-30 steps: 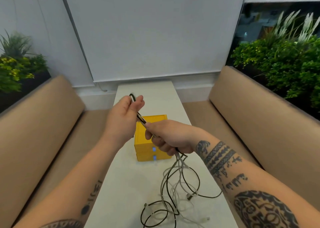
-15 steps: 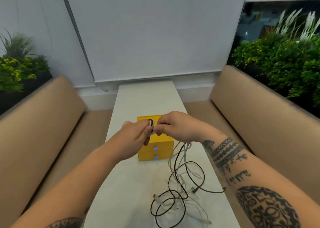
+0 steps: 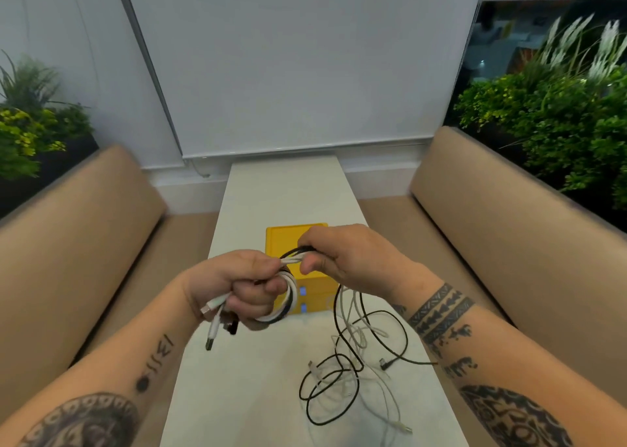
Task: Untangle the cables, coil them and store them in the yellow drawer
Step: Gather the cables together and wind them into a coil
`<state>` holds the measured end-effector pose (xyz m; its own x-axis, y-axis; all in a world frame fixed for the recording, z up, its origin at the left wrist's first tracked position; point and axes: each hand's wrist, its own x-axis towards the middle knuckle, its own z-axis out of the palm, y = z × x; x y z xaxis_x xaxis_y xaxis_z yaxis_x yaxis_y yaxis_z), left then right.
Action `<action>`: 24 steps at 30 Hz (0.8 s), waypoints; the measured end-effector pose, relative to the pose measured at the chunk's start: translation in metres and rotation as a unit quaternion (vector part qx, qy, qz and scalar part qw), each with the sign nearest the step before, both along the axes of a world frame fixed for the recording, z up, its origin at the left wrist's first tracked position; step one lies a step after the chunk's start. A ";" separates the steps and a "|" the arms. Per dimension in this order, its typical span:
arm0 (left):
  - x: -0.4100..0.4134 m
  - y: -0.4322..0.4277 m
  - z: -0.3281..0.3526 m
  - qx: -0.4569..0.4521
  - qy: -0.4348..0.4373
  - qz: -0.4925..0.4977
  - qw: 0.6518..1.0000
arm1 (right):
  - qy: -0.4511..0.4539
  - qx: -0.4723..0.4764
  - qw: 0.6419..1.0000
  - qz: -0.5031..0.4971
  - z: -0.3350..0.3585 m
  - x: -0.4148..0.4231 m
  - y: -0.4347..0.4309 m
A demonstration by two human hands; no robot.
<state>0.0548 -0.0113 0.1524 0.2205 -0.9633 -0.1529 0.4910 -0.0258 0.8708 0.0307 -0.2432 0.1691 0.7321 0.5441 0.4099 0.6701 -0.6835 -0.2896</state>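
Your left hand (image 3: 244, 287) grips coiled cables (image 3: 289, 299); your right hand (image 3: 349, 256) pinches their strands above the shut yellow drawer (image 3: 288, 239).

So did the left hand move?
Yes. Against the yellow box, the left hand came down, from above its top to beside its front.

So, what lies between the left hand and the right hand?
Head view: a short stretch of black and white cables runs from the left hand to the right hand; both grip it.

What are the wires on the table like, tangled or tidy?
Tangled: black and white cables cross in loose loops on the table.
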 end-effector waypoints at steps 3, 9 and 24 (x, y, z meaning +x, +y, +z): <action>-0.014 -0.021 -0.005 -0.126 0.131 -0.054 0.982 | -0.143 0.068 0.987 0.020 -0.015 0.005 0.006; -0.012 -0.034 -0.012 -0.215 0.081 0.066 0.971 | 0.038 0.179 0.983 0.010 -0.012 0.006 0.014; -0.028 -0.071 0.016 0.153 -0.280 0.490 0.811 | 0.133 0.135 0.978 -0.081 0.000 0.012 -0.004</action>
<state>0.0268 -0.0823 0.1681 0.9750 -0.2190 0.0377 -0.0651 -0.1193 0.9907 0.0429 -0.2472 0.1689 0.9002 0.3095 0.3062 0.4354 -0.6487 -0.6242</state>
